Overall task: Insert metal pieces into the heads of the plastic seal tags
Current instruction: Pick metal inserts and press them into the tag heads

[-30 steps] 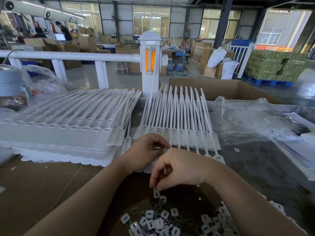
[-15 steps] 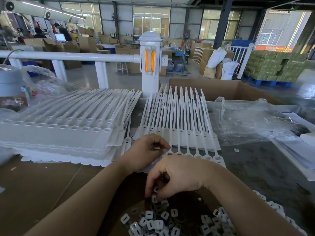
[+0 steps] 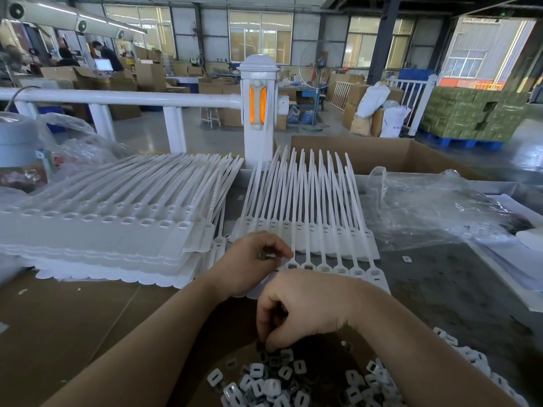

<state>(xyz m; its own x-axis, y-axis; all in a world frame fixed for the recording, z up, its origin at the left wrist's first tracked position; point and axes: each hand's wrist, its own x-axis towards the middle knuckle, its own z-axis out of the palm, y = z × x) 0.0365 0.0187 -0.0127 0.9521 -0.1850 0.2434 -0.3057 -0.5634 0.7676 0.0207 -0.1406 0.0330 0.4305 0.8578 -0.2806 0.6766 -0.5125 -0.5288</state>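
**Seal-tag bench, one moment**

Factory hall behind: white railing post [image 3: 258,113] with orange reflector, stacked cartons, green-wrapped pallet goods [image 3: 473,113] at far right.

Tabletop [image 3: 455,292]: dark, brown cardboard sheet [image 3: 73,333] over its left part.

Row of seal tags [image 3: 311,230]: white plastic, laid side by side at centre, straps fanned away toward the railing, heads in a line nearest the viewer, just beyond both hands.

Stack of seal tags [image 3: 97,230]: same white plastic, piled in layers at left, touching the cardboard sheet.

Metal pieces [image 3: 273,380]: small grey-and-white squares with a slot, heaped at the bottom edge, directly under the right hand.

Left hand [image 3: 249,259]: resting on the near left end of the row, fingers [image 3: 282,249] curled, thumb and forefinger tips close together at a tag head; whether anything is pinched between them, cannot tell.

Right hand [image 3: 302,306]: knuckles up, fingers bent downward, tips touching the top of the heap; a piece actually gripped or not, cannot tell.

Clear plastic bag [image 3: 435,210]: crumpled, right of the row.

Open cardboard box [image 3: 382,154]: behind the row.
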